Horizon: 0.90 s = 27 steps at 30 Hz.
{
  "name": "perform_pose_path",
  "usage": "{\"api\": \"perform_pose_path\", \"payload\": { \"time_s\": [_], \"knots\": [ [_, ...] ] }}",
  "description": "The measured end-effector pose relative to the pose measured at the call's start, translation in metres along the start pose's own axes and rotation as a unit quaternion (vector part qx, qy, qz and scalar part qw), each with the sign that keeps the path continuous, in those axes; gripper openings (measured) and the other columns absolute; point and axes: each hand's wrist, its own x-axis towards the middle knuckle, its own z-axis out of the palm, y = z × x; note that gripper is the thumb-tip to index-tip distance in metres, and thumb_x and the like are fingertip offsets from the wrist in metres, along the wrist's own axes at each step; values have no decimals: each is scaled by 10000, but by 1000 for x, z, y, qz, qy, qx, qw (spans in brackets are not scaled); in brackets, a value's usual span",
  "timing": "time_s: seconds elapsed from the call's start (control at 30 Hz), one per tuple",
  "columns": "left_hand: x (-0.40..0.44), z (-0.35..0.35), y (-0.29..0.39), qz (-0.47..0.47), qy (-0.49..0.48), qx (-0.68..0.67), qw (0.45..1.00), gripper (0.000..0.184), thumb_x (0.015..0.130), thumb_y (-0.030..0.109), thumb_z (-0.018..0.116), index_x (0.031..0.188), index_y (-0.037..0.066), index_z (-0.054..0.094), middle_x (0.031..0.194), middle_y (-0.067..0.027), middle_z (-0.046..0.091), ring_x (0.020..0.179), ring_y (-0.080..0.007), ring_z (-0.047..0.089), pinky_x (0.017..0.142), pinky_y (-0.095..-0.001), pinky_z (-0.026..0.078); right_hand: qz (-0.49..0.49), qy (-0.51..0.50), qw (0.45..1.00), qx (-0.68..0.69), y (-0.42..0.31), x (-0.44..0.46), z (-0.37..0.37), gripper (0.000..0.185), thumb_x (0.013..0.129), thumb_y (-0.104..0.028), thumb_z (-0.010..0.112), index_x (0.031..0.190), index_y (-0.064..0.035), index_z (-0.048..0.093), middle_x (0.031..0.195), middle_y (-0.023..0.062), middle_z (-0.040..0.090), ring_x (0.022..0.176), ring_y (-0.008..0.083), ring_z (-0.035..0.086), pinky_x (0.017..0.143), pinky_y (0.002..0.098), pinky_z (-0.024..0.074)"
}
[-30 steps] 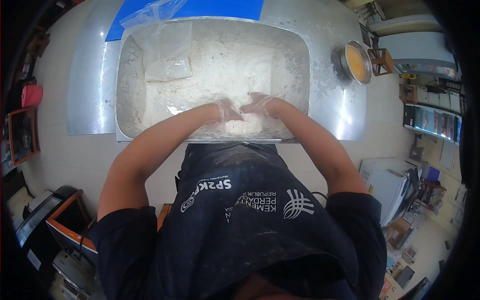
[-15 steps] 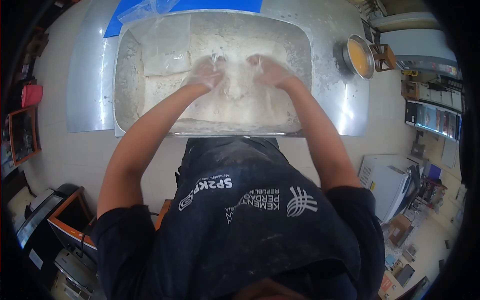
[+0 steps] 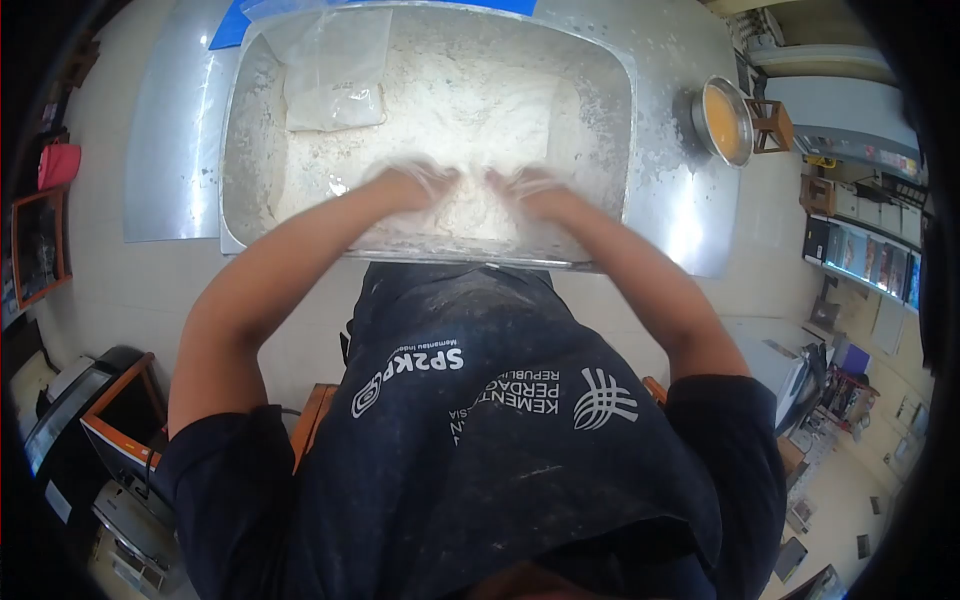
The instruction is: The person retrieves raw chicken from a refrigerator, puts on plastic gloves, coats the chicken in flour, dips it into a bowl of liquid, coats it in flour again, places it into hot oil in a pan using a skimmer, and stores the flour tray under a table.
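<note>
A large rectangular metal tub (image 3: 606, 95) holds a broad bed of white flour (image 3: 470, 105). Both hands wear thin clear plastic gloves and are down in the flour at the tub's near side. My left hand (image 3: 422, 186) touches the flour left of the middle, its fingers smeared by motion. Facing it, a short gap away, my right hand (image 3: 522, 186) is also in the flour and blurred. Between them lies a low heap of flour. A clear plastic bag (image 3: 335, 105) with pale contents rests on the flour at the tub's back left.
The tub stands on a metal table (image 3: 170, 170). To the right, a steel bowl of orange liquid (image 3: 722, 122) sits near a small wooden stand (image 3: 770, 127). Blue sheeting (image 3: 228, 28) lies behind the tub. Shelves with goods (image 3: 868, 255) line the right side.
Both hands have drawn back through the flour toward my body, from the tub's middle to its near side. The flour behind them now lies uncovered. The view has shifted slightly.
</note>
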Motion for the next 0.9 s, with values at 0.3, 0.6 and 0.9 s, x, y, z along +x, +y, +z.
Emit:
{"api": "perform_pose_path", "payload": {
  "time_s": [0.3, 0.6, 0.9],
  "knots": [
    [51, 41, 35, -33, 16, -469, 883, 874, 933, 670, 186, 1300, -61, 494, 1290, -234, 542, 1190, -291, 517, 979, -382, 403, 40, 104, 868, 485, -14, 51, 32, 857, 915, -682, 310, 1365, 35, 442, 1324, 248, 504, 1238, 360, 464, 1030, 436, 365],
    [8, -34, 51, -43, 212, -240, 946, 669, 933, 543, 384, 1103, -61, 615, 1075, -214, 655, 986, -304, 627, 843, -410, 462, -70, 309, 933, 168, -11, 44, -12, 731, 979, -576, 206, 1326, -3, 498, 1313, 213, 541, 1350, 310, 372, 1060, 429, 322],
    [55, -33, 4, -13, 72, -189, 979, 607, 954, 513, 386, 1167, -20, 584, 1068, -191, 652, 1008, -244, 613, 918, -358, 472, -55, 149, 982, 102, -36, 40, -44, 696, 990, -562, 242, 1326, -16, 514, 1216, 210, 592, 1096, 324, 589, 971, 425, 419]
  ]
}}
